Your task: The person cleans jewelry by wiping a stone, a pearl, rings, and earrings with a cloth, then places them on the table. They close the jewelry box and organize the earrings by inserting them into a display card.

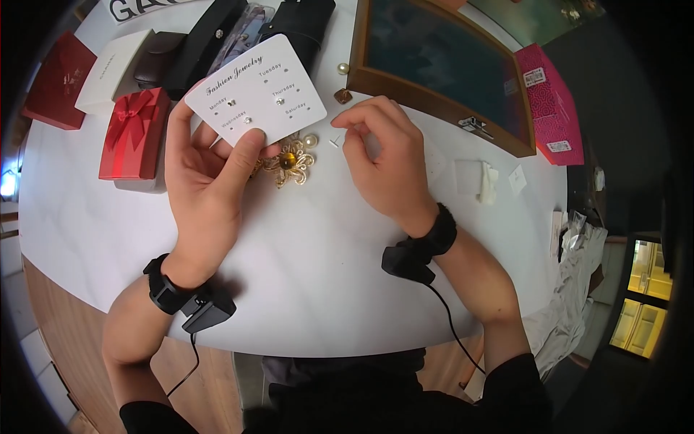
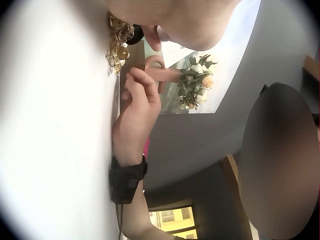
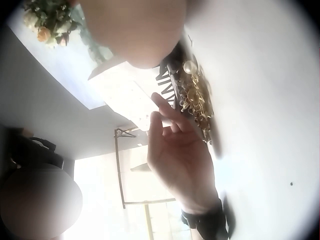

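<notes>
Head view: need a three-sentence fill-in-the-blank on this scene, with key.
1. The left hand pinches a white card headed "Fashion ____".
2. On that card, the day printed directly above Thursday is ____.
3. The ribbon on the bright red box is tied in a ____.

Missing words: Jewelry; Tuesday; bow.
</notes>
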Action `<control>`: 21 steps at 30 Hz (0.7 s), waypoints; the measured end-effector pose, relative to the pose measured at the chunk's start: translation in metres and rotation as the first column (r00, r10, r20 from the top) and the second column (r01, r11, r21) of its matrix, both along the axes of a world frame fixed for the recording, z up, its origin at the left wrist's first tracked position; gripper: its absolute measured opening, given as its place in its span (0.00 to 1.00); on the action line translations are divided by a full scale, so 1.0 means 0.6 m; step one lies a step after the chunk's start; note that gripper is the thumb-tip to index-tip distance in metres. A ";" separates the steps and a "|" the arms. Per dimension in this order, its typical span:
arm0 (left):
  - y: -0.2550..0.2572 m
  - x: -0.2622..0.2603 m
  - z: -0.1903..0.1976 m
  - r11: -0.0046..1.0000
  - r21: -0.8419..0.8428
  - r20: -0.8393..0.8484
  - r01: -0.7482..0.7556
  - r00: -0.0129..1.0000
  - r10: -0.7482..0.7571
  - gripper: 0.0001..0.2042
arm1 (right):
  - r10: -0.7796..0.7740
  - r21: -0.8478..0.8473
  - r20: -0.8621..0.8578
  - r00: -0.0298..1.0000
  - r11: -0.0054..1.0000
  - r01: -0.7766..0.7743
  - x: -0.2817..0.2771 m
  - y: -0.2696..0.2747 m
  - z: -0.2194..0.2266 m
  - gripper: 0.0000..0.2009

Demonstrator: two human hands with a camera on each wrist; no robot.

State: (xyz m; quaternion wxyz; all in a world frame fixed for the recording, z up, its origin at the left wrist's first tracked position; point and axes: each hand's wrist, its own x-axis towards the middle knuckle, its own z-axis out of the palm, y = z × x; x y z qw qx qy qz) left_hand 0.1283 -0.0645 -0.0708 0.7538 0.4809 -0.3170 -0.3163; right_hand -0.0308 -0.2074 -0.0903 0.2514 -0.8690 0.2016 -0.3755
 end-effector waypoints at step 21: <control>-0.004 0.022 0.005 0.995 -0.011 0.052 -0.102 0.993 0.102 0.26 | -0.037 -0.078 -0.285 0.958 0.997 0.015 -0.010 0.015 0.011 0.07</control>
